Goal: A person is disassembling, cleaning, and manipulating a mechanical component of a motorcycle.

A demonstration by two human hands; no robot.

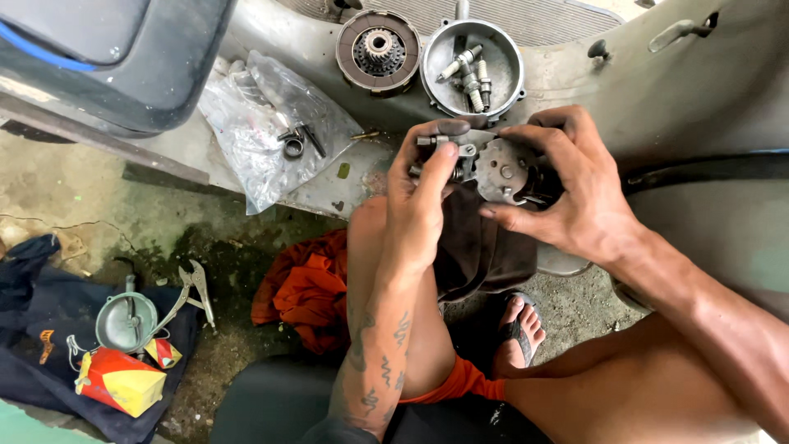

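A grey metal engine part (493,168), carburettor-like with small fittings, is held up in both hands above my knee. My left hand (423,201) grips its left side, fingers over a small lever and bolt. My right hand (567,185) wraps its right side, thumb under the body. Just behind it, on the grey scooter floorboard (575,74), sit a round clutch disc (378,51) and a metal bowl-shaped cover (472,66) holding several spark plugs.
A clear plastic bag (263,123) with small black parts lies on the floorboard. An orange cloth (304,288) lies by my leg. On the dirty concrete at left lie pliers (193,296), a small metal cup (125,321), a red-and-yellow carton (119,380) and dark cloth (33,304).
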